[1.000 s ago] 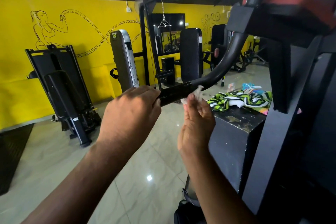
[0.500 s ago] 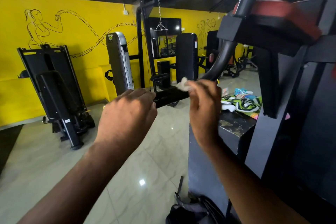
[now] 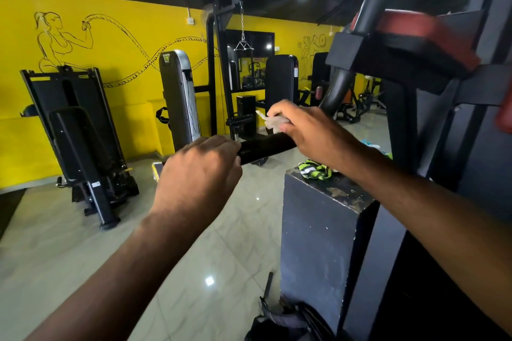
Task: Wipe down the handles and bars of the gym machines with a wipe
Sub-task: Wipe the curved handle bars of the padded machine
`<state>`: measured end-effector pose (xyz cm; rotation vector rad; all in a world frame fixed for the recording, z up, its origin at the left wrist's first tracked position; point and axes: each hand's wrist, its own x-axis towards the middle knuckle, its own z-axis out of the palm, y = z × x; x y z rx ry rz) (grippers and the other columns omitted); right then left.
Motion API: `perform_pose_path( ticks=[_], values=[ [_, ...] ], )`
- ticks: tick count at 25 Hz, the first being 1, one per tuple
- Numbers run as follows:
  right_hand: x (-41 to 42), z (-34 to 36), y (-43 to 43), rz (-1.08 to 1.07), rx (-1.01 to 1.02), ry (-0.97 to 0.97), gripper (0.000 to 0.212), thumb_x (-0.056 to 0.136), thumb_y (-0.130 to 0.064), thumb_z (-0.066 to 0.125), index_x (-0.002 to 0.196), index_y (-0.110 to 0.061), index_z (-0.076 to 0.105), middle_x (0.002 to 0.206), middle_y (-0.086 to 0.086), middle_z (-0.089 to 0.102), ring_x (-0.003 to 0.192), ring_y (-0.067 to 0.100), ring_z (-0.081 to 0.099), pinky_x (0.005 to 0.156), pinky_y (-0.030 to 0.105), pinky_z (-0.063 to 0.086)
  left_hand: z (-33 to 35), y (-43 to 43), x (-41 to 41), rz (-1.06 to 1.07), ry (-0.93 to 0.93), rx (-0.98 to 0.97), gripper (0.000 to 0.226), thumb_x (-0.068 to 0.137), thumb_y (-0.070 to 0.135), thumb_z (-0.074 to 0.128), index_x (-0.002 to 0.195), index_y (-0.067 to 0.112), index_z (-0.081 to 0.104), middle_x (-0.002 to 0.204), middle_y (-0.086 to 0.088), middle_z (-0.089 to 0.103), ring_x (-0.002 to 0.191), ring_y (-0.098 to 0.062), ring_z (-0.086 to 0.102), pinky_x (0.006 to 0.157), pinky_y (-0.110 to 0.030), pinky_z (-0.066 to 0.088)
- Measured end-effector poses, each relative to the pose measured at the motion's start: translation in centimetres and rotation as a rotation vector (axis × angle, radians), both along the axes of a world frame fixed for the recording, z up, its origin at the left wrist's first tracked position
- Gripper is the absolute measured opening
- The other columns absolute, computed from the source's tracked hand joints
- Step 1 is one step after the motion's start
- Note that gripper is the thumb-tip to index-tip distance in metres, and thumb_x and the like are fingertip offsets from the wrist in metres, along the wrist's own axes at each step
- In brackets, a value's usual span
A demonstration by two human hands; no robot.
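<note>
A black curved machine bar (image 3: 336, 88) comes down from the upper right and ends in a black handle grip (image 3: 264, 147) at the middle of the view. My left hand (image 3: 199, 174) is curled round the free end of that grip. My right hand (image 3: 307, 130) lies over the top of the grip just to the right and pinches a crumpled white wipe (image 3: 273, 120) against it. Part of the wipe sticks out to the left of my fingers.
A dark plyo box (image 3: 318, 230) stands below my right arm with a green striped cloth (image 3: 315, 170) on top. A black bag (image 3: 282, 324) lies at its foot. The machine's black frame (image 3: 443, 147) fills the right. Other machines (image 3: 83, 130) line the yellow wall.
My right hand with the wipe has gone from under the handle to on top of it. My left hand has kept its hold on the handle's end. The view has shifted slightly.
</note>
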<state>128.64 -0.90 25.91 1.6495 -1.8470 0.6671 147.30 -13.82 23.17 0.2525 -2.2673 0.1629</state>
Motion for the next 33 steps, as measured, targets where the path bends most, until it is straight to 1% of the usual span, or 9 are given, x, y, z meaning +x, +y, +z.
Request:
perform_pose_path(
  ticks=[2,4,7,13,18,24,28,30,33],
  values=[
    [0.0,1.3,-0.2,0.017,0.110,0.047,0.022,0.092,0.002,0.060,0.111,-0.008,0.066,0.098,-0.004,0.068,0.083,0.001,0.062,0.072,0.015,0.049,0.0,0.0,0.0,0.001,-0.002,-0.004,0.012,0.089,0.019,0.061,0.097,0.017,0.069,0.094,0.001,0.069,0.081,-0.022,0.063,0.056,-0.028,0.042],
    [-0.4,2.8,-0.8,-0.041,0.289,0.078,0.020,0.094,-0.003,0.059,0.108,-0.013,0.071,0.104,0.001,0.071,0.096,0.013,0.065,0.086,0.030,0.052,0.0,0.1,-0.2,0.000,0.001,0.001,0.012,0.089,0.019,0.061,0.097,0.018,0.069,0.094,0.001,0.069,0.081,-0.022,0.063,0.055,-0.030,0.045],
    [-1.0,4.4,-1.7,-0.168,0.517,0.033,0.026,0.095,-0.002,0.057,0.108,-0.020,0.070,0.104,-0.007,0.067,0.100,0.012,0.063,0.087,0.030,0.049,0.1,0.2,-0.3,-0.008,0.010,-0.001,0.011,0.088,0.017,0.062,0.096,0.017,0.069,0.092,0.001,0.069,0.081,-0.023,0.063,0.055,-0.030,0.044],
    [-1.0,5.0,-2.5,-0.224,0.660,0.118,0.039,0.095,0.002,0.053,0.122,-0.022,0.065,0.117,-0.006,0.065,0.097,0.007,0.059,0.074,0.013,0.051,0.0,0.2,-0.9,-0.022,0.007,0.003,0.010,0.087,0.017,0.062,0.094,0.016,0.070,0.090,-0.001,0.070,0.079,-0.024,0.063,0.054,-0.030,0.046],
    [-1.2,4.5,-1.8,-0.220,0.557,0.085,0.039,0.090,0.007,0.057,0.112,-0.022,0.070,0.109,-0.004,0.069,0.100,0.013,0.065,0.091,0.031,0.053,0.2,0.3,-1.2,-0.056,0.004,0.031,0.012,0.091,0.020,0.060,0.094,0.014,0.070,0.089,-0.002,0.069,0.077,-0.022,0.062,0.056,-0.030,0.048],
    [1.0,0.4,0.1,-0.199,0.029,0.043,0.033,0.092,0.003,0.057,0.118,-0.016,0.065,0.097,0.001,0.065,0.086,0.015,0.061,0.067,0.020,0.048,0.5,0.6,-1.8,-0.041,-0.009,0.045,0.017,0.093,0.024,0.054,0.098,0.018,0.069,0.092,0.001,0.066,0.079,-0.019,0.060,0.057,-0.030,0.048],
    [1.4,-4.4,0.0,-0.175,-0.418,0.058,0.017,0.092,-0.003,0.061,0.105,-0.007,0.072,0.100,0.007,0.067,0.089,0.018,0.060,0.079,0.024,0.049,0.6,0.9,-2.4,-0.051,-0.021,0.064,0.018,0.092,0.019,0.054,0.100,0.015,0.069,0.094,-0.001,0.067,0.078,-0.018,0.059,0.056,-0.028,0.044],
    [2.2,-6.9,-1.4,-0.160,-0.661,-0.154,0.014,0.090,-0.003,0.064,0.100,-0.006,0.073,0.100,0.006,0.065,0.088,0.012,0.061,0.079,0.019,0.050,0.6,1.0,-2.7,-0.079,-0.040,0.079,0.020,0.092,0.016,0.053,0.103,0.012,0.069,0.097,-0.003,0.068,0.081,-0.020,0.060,0.060,-0.029,0.047],
    [3.1,-7.7,-4.3,-0.010,-1.208,-0.879,0.012,0.088,-0.004,0.067,0.095,-0.011,0.073,0.094,0.003,0.070,0.085,0.008,0.067,0.073,0.021,0.053,0.7,1.0,-3.0,-0.083,-0.041,0.072,0.022,0.092,0.017,0.051,0.106,0.014,0.068,0.100,-0.002,0.068,0.084,-0.019,0.061,0.063,-0.031,0.051]
  ],
)
